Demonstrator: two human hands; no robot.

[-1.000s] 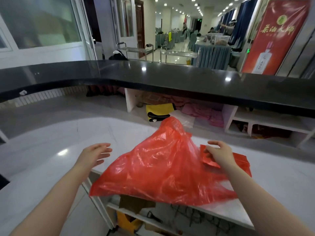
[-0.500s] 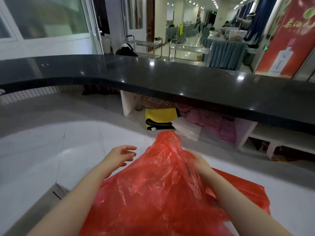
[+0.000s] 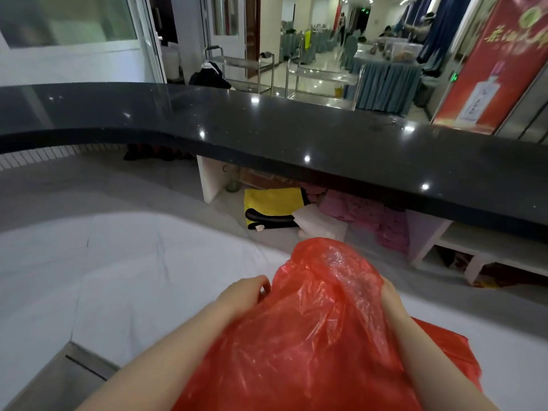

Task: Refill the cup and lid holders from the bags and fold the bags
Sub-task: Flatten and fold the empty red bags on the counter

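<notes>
Hands: we see left hand (image 3: 244,295) curled on bag (image 3: 311,336) edge | right hand (image 3: 390,298) gripping its other side, fingers hidden | bag puffed up over white counter (image 3: 118,277) | red banner (image 3: 498,54) writing unreadable

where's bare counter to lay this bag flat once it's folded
Bare white counter lies to the left of the left hand, out to its curved far edge. A narrower bare strip runs right of the right hand, beyond the red bag. It is crowded in the middle, where both hands are at the bag. The black counter top also shows bare.
</notes>
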